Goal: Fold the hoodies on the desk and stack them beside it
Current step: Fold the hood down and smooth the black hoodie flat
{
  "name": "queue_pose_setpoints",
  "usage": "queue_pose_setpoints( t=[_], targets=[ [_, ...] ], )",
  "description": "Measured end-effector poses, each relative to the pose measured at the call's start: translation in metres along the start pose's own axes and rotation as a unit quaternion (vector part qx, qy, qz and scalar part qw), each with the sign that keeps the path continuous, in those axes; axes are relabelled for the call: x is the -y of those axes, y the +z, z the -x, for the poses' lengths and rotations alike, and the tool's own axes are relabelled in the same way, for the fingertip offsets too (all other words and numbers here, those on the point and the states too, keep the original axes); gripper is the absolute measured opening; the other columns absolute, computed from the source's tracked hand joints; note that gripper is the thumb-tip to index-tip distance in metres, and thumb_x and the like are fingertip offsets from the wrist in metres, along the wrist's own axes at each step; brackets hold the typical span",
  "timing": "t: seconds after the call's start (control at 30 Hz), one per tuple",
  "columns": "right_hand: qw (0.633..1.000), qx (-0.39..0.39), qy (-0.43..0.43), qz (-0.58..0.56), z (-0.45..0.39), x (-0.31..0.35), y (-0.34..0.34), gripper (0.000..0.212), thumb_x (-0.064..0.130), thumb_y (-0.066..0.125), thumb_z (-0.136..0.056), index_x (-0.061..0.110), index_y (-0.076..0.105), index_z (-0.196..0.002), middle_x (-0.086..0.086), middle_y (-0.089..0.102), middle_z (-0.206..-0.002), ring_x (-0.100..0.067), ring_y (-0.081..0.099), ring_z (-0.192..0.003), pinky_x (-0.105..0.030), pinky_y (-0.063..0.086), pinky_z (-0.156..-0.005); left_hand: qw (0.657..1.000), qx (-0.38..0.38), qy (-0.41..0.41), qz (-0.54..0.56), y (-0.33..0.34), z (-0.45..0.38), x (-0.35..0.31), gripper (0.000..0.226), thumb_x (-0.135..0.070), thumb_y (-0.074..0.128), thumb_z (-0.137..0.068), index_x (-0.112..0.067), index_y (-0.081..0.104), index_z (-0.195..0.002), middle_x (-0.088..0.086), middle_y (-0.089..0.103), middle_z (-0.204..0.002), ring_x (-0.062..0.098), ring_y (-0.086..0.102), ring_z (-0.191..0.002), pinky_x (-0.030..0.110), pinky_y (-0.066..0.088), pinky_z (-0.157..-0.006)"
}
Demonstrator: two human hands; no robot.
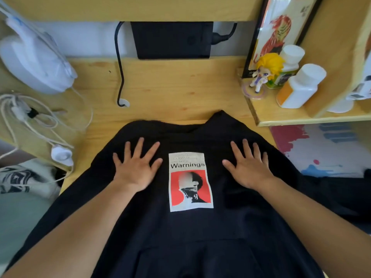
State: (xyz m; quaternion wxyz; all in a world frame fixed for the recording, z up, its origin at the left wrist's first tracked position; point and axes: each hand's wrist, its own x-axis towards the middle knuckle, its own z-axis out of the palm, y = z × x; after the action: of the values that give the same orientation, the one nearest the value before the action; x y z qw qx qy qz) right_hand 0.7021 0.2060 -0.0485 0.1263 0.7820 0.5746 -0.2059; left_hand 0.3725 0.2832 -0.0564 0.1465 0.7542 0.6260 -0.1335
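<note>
Two hands flat on black hoodie (200, 237) | wooden desk (170, 85) | wall shelf (291, 117)

A light wooden desk (160, 83) is backed by a white wall (84, 39); a wooden side shelf (301, 117) is seen at right.

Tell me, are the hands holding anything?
No, nothing is held. The left hand and right hand lie flat, fingers spread, on the black cloth hoodie, either side of its printed patch.
</note>
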Motion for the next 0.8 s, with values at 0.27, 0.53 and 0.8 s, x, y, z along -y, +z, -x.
queue_pose_setpoints(
  t=[0.27,0.53,0.8],
  targets=[
    [0.970,-0.224,-0.094,0.002,0.043,0.033,0.005,0.069,0.049,0.035,-0.103,0.029,0.004,-0.162,-0.011,-0.005,-0.169,-0.040,-0.005,-0.155,-0.060,0.003,-0.124,0.978,-0.178,0.102,-0.028,0.003,0.049,-0.048,0.059,-0.054,0.024,-0.106,-0.035,0.019,-0.161,0.012,0.009,-0.171,0.041,0.005,-0.157,0.064,0.007,-0.124],
    [0.988,-0.113,-0.100,0.033,0.088,0.013,0.052,0.069,0.059,0.008,-0.101,0.027,0.007,-0.162,-0.006,-0.003,-0.170,-0.028,-0.007,-0.156,-0.045,0.001,-0.127,0.991,-0.022,0.131,-0.007,0.039,0.090,-0.045,0.066,-0.071,0.010,-0.100,-0.046,-0.006,-0.159,0.002,-0.002,-0.173,0.030,-0.010,-0.158,0.055,-0.003,-0.127],
    [0.956,-0.266,-0.091,-0.089,0.289,-0.012,0.125,0.035,0.035,0.053,-0.098,0.007,0.067,-0.114,-0.011,0.052,-0.123,-0.036,0.053,-0.112,-0.049,0.046,-0.100,0.959,-0.103,0.257,0.058,0.097,0.291,0.006,0.047,-0.053,0.050,-0.094,-0.022,0.068,-0.125,0.007,0.055,-0.129,0.034,0.058,-0.120,0.047,0.044,-0.103]
  ],
)
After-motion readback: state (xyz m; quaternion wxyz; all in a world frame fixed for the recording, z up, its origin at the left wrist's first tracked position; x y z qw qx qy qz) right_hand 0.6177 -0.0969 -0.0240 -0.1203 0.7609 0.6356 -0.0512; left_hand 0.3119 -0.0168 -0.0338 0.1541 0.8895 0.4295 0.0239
